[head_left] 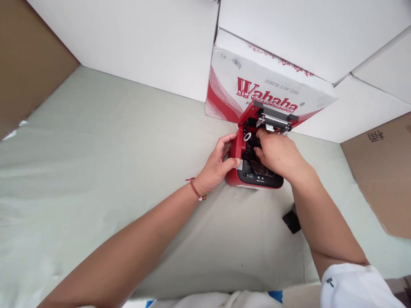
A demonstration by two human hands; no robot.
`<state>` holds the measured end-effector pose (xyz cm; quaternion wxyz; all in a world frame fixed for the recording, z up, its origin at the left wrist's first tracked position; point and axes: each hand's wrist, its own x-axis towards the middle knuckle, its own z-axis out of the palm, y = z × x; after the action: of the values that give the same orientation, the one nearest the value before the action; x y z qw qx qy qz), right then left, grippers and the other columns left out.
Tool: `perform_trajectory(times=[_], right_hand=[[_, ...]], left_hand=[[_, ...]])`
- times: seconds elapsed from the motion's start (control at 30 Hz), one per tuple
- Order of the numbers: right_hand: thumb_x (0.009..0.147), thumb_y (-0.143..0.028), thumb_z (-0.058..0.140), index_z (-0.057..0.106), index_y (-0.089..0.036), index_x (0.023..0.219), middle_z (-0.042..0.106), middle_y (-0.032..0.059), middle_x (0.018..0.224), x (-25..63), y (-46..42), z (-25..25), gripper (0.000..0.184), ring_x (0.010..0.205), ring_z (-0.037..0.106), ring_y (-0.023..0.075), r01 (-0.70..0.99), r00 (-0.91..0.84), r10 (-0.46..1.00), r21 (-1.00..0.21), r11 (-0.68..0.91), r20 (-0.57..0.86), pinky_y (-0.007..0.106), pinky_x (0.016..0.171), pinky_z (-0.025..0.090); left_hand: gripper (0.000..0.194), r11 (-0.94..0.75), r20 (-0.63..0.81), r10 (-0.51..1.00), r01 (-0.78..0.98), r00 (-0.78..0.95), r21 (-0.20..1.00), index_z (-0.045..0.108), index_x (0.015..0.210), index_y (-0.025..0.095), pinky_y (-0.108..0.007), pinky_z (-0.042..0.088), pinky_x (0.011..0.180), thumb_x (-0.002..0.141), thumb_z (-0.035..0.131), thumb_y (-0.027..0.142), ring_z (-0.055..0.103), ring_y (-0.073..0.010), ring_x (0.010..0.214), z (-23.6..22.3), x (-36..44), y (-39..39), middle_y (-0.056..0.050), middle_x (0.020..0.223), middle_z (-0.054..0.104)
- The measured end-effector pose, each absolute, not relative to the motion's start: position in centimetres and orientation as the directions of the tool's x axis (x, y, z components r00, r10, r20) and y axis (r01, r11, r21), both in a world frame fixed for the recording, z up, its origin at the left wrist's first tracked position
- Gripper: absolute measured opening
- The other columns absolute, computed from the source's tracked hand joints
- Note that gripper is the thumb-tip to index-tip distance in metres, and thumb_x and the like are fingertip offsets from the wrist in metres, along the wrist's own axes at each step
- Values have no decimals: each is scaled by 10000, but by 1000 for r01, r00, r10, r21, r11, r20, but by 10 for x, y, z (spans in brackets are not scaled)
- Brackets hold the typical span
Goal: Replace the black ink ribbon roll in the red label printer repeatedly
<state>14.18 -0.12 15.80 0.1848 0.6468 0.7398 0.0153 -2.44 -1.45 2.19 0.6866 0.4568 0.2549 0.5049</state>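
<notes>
A red and black label printer [260, 182] stands on the cloth with its lid [272, 117] raised. My left hand [216, 162] grips its left wall, thumb on the front corner and fingers along the outer side. Inside the open compartment, dark shiny ribbon film [261, 167] hangs over the front, and a white ring-shaped roll end [247, 137] shows at the left. My right hand [278, 152] reaches into the compartment with bent fingers, thumb and forefinger on the dark film. The other fingertips are hidden by the hand and the lid.
A white and red Wahaha carton [269, 85] stands right behind the printer. A small black block [291, 220] lies beside my right forearm. Brown cardboard [382, 171] stands at the right, more cardboard [32, 64] at the left. White panels [138, 42] close off the back.
</notes>
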Motion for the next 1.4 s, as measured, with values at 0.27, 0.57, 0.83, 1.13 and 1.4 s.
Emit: perform_trajectory(times=[0.27,0.57,0.83,1.13,1.4], right_hand=[[981,-183,583,661,-193,1375,812,202,1252,141,-4,153,401,944,781,373,928,-155,968,308,211,-198,396,649,431],[1087,-289,566,815,-231,1149,858,88,1155,170,-22,154,263,1003,802,277,917,-318,948,-253,308,3,406,878,598],[1099,-281,671,666,-265,1558,774,129,1503,197,-107,133,459,1435,715,298,770,-472,826,-313,557,310,537,1219,588],[1063,-218,699,417,-310,1762,709,137,1592,194,-151,102,759,1532,645,311,828,-442,809,-171,534,388,601,1305,520],[1050,-184,681,692,-299,1497,837,109,1347,200,-138,121,461,1283,777,307,767,-439,785,-273,581,437,568,1144,623]], left_hand=[[757,43,142,917,-446,372,894,462,1493,275,-544,445,1303,824,784,424,566,-325,1506,18,-24,-14,-101,1579,622],[737,47,132,924,-447,360,893,488,1488,280,-560,435,1332,830,795,407,540,-328,1558,17,-25,-14,-94,1555,648],[630,-82,217,923,-388,319,918,478,1511,266,-550,472,1304,953,708,447,571,-321,1524,15,-25,-19,-127,1650,562],[530,-840,845,519,260,131,476,578,1507,306,-621,457,1288,993,676,387,578,-365,1508,24,-24,-52,-117,1441,671],[465,-904,879,387,304,277,302,713,1362,373,-467,528,1100,920,716,232,737,-261,1197,16,-15,-61,-20,1191,819]])
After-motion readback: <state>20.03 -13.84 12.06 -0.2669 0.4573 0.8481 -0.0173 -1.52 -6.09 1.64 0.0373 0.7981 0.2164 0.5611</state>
